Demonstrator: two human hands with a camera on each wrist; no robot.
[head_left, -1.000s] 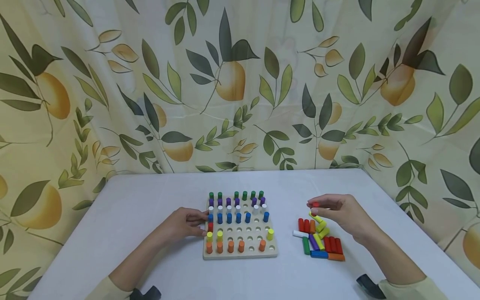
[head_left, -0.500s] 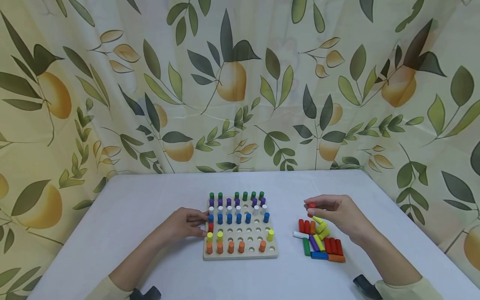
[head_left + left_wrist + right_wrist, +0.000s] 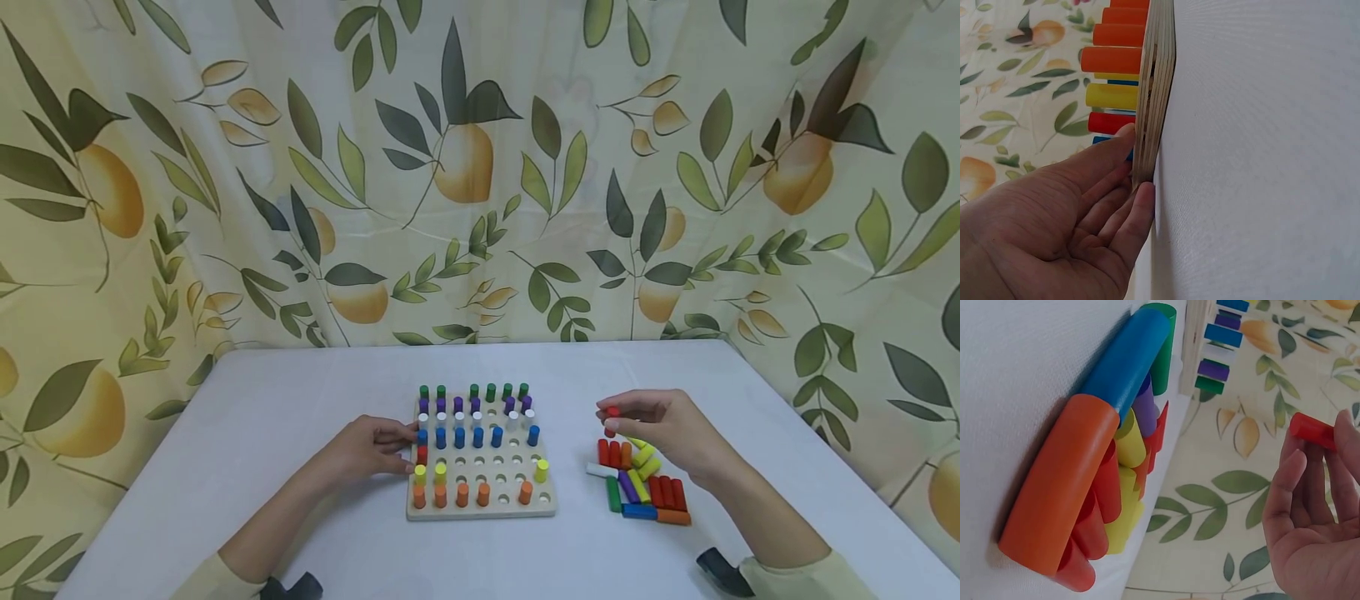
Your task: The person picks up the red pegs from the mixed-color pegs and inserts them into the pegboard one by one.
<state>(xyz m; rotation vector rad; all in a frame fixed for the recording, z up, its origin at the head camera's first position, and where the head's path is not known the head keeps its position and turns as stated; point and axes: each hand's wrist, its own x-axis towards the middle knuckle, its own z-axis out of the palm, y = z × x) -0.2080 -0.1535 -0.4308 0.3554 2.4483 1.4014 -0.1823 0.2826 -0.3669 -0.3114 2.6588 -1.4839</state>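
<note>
In the head view my left hand (image 3: pixel 363 447) holds the left edge of a pale wooden pegboard (image 3: pixel 517 511), its thumb beside the standing red peg (image 3: pixel 422 455). The left wrist view shows the thumb at the peg side of the plywood edge (image 3: pixel 1152 94) and the little finger low at the table. My right hand (image 3: pixel 671 425) pinches a red peg (image 3: pixel 612 423) between thumb and fingers, raised at the far side of the loose pegs. In the right wrist view this red peg (image 3: pixel 1311 430) points out past the fingertips.
Rows of green, purple, white, blue, yellow and orange pegs (image 3: pixel 462 495) stand in the board, with bare holes among them. Right of it lie several loose pegs, including a blue peg (image 3: pixel 640 511) and an orange peg (image 3: pixel 673 517). A patterned curtain (image 3: pixel 480 208) hangs behind the white table (image 3: pixel 300 375).
My right hand has moved left with the red peg, from over the yellow pegs to beyond the loose red ones. My left hand stays on the board's edge.
</note>
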